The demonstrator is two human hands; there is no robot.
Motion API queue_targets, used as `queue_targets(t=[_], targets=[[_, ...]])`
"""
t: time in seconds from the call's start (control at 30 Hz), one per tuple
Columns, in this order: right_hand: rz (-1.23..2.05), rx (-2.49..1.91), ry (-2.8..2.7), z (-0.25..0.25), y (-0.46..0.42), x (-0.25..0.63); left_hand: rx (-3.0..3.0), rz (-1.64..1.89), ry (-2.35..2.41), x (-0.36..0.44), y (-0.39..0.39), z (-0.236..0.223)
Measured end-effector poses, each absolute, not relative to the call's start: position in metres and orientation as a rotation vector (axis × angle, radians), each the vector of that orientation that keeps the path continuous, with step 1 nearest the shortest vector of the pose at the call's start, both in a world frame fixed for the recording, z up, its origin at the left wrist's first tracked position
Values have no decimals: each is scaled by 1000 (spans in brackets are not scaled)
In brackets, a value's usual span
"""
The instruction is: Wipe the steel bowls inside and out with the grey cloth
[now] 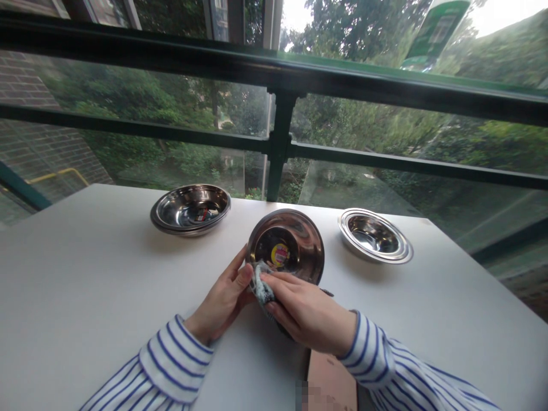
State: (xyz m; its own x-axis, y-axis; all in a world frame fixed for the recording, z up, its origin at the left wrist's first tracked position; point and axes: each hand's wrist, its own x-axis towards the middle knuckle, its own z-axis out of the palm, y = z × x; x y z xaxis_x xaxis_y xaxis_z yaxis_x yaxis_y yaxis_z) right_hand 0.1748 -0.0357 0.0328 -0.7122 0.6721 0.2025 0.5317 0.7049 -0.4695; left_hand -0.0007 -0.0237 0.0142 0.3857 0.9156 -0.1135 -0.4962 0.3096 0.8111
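Note:
A shiny metal bowl (306,240) with a round yellow and pink sticker inside is tilted up toward me at the middle of the table. My left hand (229,297) grips its left rim, thumb on the near side and fingers behind. Bunched in my right hand (303,308) is a grey-green cloth (262,282), pressed over the rim at the lower left, close to my left thumb. The cloth's lower part hangs under the right hand and is partly hidden. The bowl's underside is out of sight.
Stacked metal bowls (192,208) stand at the back left of the white table (107,274). Another metal bowl (377,237) with a wide rim stands at the right. A pinkish flat object (331,379) lies at the near edge. Beyond are a green railing (280,142) and a bottle (436,34).

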Motion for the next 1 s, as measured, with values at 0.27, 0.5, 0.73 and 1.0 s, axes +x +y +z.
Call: queue_targets(t=[0.27,0.5,0.73,1.0], targets=[[460,-1070,-2775,47,-32,192,756,1066,691,1,-25,20],[322,-1181,-2820,52,-29,201,733,1070,732,4,-26,23],[560,-924,-2667,39,-31,179,696,1046,700,2,-28,18],[461,-1099,-2794,50,-34,189,715,1065,737,3,-27,20]])
